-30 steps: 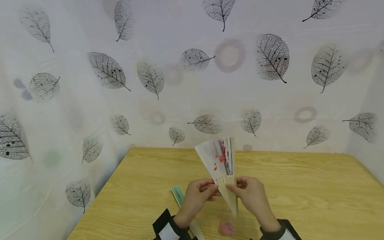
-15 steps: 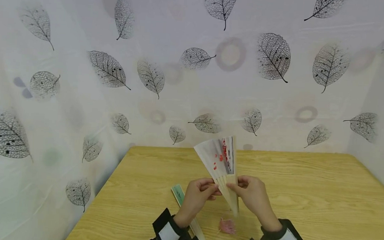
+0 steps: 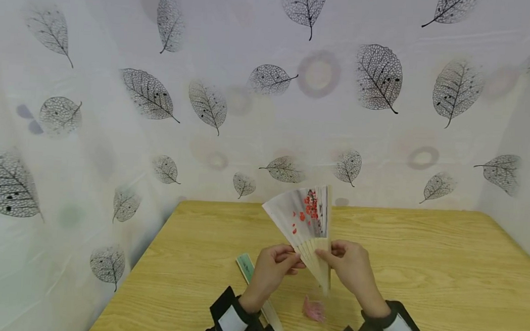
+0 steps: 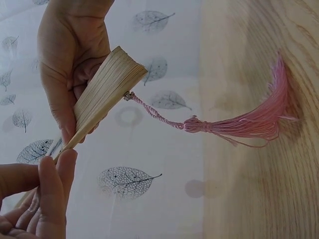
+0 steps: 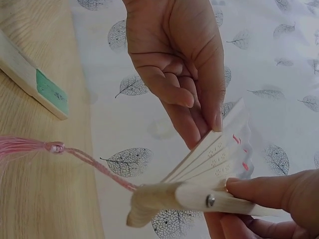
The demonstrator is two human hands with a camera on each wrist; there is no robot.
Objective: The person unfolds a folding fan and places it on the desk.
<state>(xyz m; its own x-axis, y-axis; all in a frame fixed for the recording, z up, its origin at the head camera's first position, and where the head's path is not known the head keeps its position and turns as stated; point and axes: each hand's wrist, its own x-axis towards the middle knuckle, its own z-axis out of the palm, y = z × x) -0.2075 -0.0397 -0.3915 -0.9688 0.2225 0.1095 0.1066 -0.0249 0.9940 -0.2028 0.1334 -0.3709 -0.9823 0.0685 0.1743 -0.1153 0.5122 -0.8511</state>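
A folding fan [image 3: 305, 213], partly spread, is held up between both hands. Its pale leaf carries red blossoms, and its ribs [image 4: 107, 87] are light wood. My left hand [image 3: 273, 270] pinches the left outer rib between thumb and fingers. On the other edge, my right hand [image 3: 352, 267] grips the stacked ribs, its thumb lying across the front. From the rivet end hangs a pink tassel [image 4: 244, 127] on a twisted cord; the right wrist view shows the metal rivet [image 5: 210, 200] close up.
A slim pale wooden piece with a green end [image 3: 246, 268], resembling a closed fan, lies on the wood-grain table [image 3: 423, 266], partly under the left forearm. Behind the table hangs a white leaf-print curtain [image 3: 236, 42].
The fan has spread wider, showing more of the red blossoms. My right hand has shifted slightly right and up, while the left stays nearly still. The tassel swings a little.
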